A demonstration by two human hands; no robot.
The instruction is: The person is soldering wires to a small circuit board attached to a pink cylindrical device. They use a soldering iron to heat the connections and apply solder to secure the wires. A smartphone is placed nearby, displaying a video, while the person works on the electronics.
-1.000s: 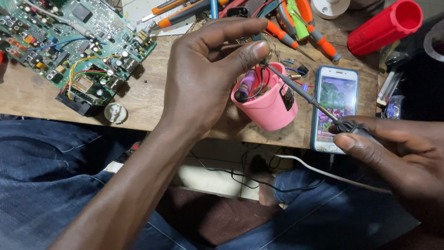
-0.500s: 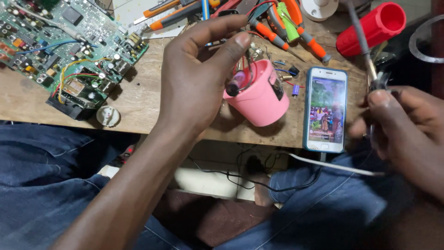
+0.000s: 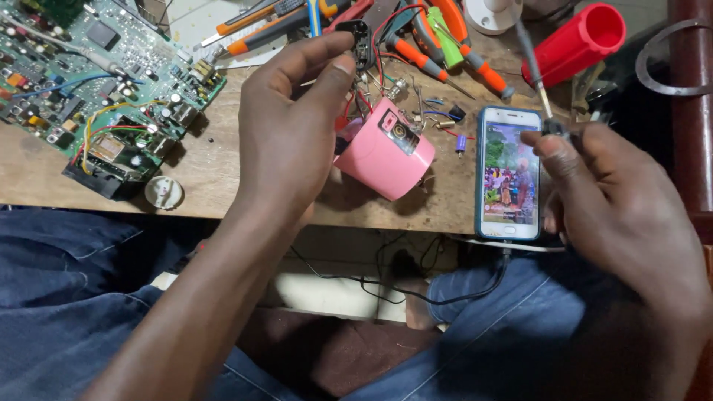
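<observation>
— Head view: what does the left hand (image 3: pixel 286 137) hold?

— A small black part (image 3: pixel 362 43), pinched between thumb and fingertips above the pink case (image 3: pixel 385 151), with red wires running down to it. The case lies tilted on the wooden bench (image 3: pixel 215 167), touching the hand.

— And the right hand (image 3: pixel 616 200)?

— Closed around a soldering iron (image 3: pixel 536 67), tip pointing up, just beside the phone (image 3: pixel 509 172). A green circuit board (image 3: pixel 96 74) lies far left.

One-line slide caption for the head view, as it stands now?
Left hand pinches a small black part wired to a pink casing; right hand holds a soldering iron upright beside a phone.
</observation>
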